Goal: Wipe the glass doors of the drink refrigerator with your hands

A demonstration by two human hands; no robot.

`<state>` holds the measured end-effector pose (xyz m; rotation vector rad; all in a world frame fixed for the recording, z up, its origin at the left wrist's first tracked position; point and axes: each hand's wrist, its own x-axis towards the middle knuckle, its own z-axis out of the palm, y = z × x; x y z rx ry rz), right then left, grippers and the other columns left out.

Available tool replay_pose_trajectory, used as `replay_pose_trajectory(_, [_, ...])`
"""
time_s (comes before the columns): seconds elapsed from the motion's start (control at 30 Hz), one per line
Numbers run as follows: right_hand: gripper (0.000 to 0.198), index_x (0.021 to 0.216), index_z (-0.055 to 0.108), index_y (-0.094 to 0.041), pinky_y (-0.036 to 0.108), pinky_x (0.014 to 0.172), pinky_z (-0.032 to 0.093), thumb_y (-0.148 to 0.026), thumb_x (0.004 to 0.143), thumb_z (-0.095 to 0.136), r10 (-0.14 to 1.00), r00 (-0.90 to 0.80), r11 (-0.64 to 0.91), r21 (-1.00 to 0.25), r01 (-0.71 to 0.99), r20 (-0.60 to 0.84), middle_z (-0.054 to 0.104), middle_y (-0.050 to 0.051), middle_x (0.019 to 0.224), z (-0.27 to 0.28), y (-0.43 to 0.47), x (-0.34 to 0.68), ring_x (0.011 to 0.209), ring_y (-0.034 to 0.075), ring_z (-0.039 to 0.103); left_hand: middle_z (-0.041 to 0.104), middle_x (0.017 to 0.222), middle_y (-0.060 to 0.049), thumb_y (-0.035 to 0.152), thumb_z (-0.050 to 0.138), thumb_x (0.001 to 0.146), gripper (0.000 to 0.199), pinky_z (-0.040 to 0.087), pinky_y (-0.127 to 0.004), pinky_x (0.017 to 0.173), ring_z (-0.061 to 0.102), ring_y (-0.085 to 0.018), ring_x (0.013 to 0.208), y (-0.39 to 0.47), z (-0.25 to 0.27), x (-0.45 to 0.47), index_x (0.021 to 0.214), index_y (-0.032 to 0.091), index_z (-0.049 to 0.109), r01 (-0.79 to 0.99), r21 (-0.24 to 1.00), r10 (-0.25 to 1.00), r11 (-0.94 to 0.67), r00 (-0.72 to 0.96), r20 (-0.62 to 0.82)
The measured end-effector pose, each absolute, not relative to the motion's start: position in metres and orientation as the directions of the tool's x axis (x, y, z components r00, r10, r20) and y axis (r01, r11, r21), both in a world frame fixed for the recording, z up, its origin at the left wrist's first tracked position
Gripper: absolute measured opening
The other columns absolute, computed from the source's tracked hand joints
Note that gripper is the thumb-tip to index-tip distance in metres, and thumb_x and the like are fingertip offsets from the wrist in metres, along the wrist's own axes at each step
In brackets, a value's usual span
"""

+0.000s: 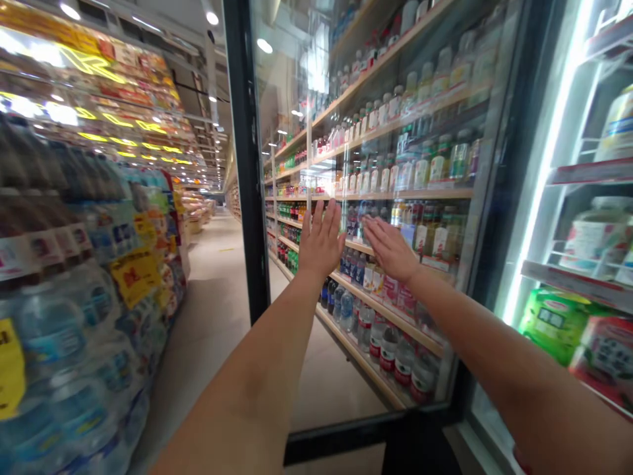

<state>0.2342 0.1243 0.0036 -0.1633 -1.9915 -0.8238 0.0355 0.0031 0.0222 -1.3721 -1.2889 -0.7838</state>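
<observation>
Two bare forearms rise from the bottom of the frame toward the middle, and both hands lie flat against a glass cooler door [346,99] that stands swung open, its dark frame running from top centre down to the lower middle. Left hand [321,241] sits just left of centre, palm on the pane, fingers [330,214] spread and pointing up, holding nothing. Right hand [390,249] sits just beside it on the right, also empty, fingers together and angled toward the upper left, tips nearly meeting the left hand's. Neither hand looks clearly nearer; both appear pressed to the same pane, which lies straight ahead of the fingers, long axis upright. At the right edge, the lit cooler shelves [583,173] carry tubs and green packs. At lower left, stacked water bottles [49,330] fill the foreground. Beyond the glass, wooden shelves of drinks [395,194] recede along the aisle floor [217,277].
</observation>
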Motion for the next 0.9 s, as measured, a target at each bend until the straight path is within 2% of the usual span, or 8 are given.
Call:
replay_pose_trajectory(0.13, [0.055,0.155,0.038,-0.020,0.053,0.119,0.036,-0.018,0.100,0.040,-0.188,-0.489,0.735,0.452,0.505,0.852,0.047,0.014,0.155,-0.016,0.144,0.266,0.150,0.027,0.034,0.015,0.167,-0.008,0.035,0.038,0.102,0.066,0.004,-0.052,0.129,-0.001,-0.026,0.156,0.001,0.021,0.037,0.160,0.011,0.018,0.954,-0.250,0.298,0.164,0.194,0.935])
replay_pose_trajectory(0.27, [0.053,0.153,0.041,-0.011,0.067,0.115,0.032,-0.031,0.105,0.031,0.026,0.020,0.744,-0.033,0.667,0.999,0.037,0.020,0.159,0.009,0.153,0.263,0.149,0.038,0.032,0.016,0.167,-0.008,0.037,0.037,0.103,0.066,0.006,-0.053,0.129,0.000,-0.026,0.156,0.001,0.021,0.037,0.161,0.012,0.017,0.948,-0.253,0.339,0.194,0.178,0.924])
replay_pose_trajectory(0.33, [0.057,0.153,0.040,-0.006,0.065,0.117,0.030,-0.035,0.105,0.026,0.094,0.150,0.757,-0.169,0.632,0.984,0.031,0.023,0.161,0.030,0.149,0.249,0.150,0.040,0.028,0.016,0.167,-0.007,0.038,0.036,0.103,0.065,0.007,-0.053,0.129,0.001,-0.026,0.156,0.000,0.020,0.037,0.160,0.012,0.019,0.944,-0.257,0.351,0.209,0.173,0.920])
replay_pose_trajectory(0.4, [0.058,0.154,0.037,-0.006,0.062,0.120,0.028,-0.035,0.105,0.025,0.076,0.129,0.789,-0.139,0.599,0.989,0.027,0.022,0.163,0.045,0.140,0.231,0.152,0.038,0.025,0.016,0.167,-0.007,0.039,0.035,0.103,0.065,0.008,-0.053,0.129,0.002,-0.026,0.156,0.000,0.020,0.038,0.160,0.012,0.020,0.941,-0.257,0.355,0.222,0.168,0.920])
replay_pose_trajectory(0.63, [0.061,0.159,0.029,-0.019,0.054,0.120,0.033,-0.020,0.100,0.041,-0.208,-0.384,0.790,0.386,0.476,0.900,0.037,0.012,0.161,0.009,0.110,0.210,0.153,0.030,0.026,0.016,0.167,-0.005,0.040,0.036,0.103,0.065,0.010,-0.050,0.129,0.004,-0.026,0.156,-0.004,0.019,0.042,0.160,0.013,0.021,0.929,-0.267,0.348,0.256,0.169,0.922])
replay_pose_trajectory(0.73, [0.061,0.157,0.033,-0.021,0.051,0.119,0.036,-0.017,0.098,0.045,-0.267,-0.529,0.750,0.519,0.412,0.805,0.045,0.011,0.156,-0.011,0.114,0.225,0.150,0.028,0.033,0.016,0.167,-0.005,0.040,0.034,0.104,0.063,0.011,-0.050,0.129,0.006,-0.026,0.156,-0.004,0.019,0.041,0.159,0.012,0.023,0.926,-0.270,0.341,0.263,0.173,0.924])
replay_pose_trajectory(0.8, [0.058,0.155,0.036,-0.021,0.053,0.118,0.036,-0.017,0.098,0.045,-0.250,-0.523,0.738,0.510,0.442,0.815,0.047,0.012,0.155,-0.008,0.121,0.232,0.149,0.029,0.036,0.016,0.167,-0.005,0.040,0.035,0.104,0.063,0.010,-0.050,0.129,0.006,-0.026,0.156,-0.002,0.019,0.041,0.159,0.012,0.024,0.926,-0.269,0.332,0.264,0.174,0.927])
replay_pose_trajectory(0.9, [0.055,0.154,0.038,-0.019,0.059,0.117,0.034,-0.022,0.100,0.041,-0.150,-0.318,0.763,0.314,0.565,0.936,0.041,0.013,0.159,0.019,0.127,0.228,0.149,0.032,0.034,0.017,0.167,-0.005,0.040,0.034,0.104,0.063,0.010,-0.050,0.129,0.007,-0.027,0.156,-0.001,0.019,0.039,0.159,0.012,0.024,0.924,-0.272,0.327,0.270,0.178,0.928])
